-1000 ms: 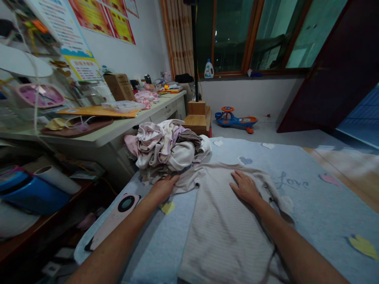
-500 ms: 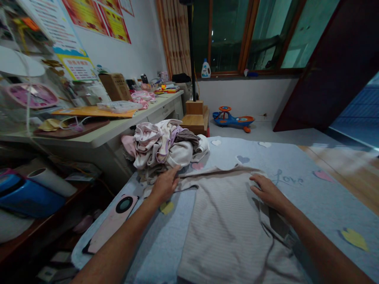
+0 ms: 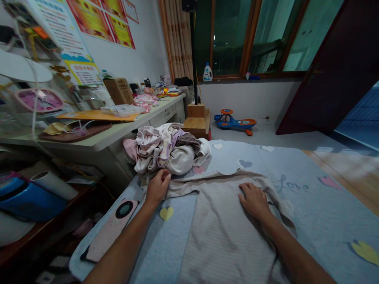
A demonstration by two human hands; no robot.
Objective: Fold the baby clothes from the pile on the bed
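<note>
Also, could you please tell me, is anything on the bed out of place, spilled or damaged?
No spill or damage is visible. The slightly odd thing is the pink phone: it lies near the edge of the bed, where it might get knocked off. The grey shirt has a rumpled upper edge, which looks ordinary.

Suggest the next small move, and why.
Probably draw the right sleeve outward with the right hand: that sleeve bends back toward the person, while the left sleeve reaches out sideways to the left hand. The right hand already rests on the striped top, close by.
</note>
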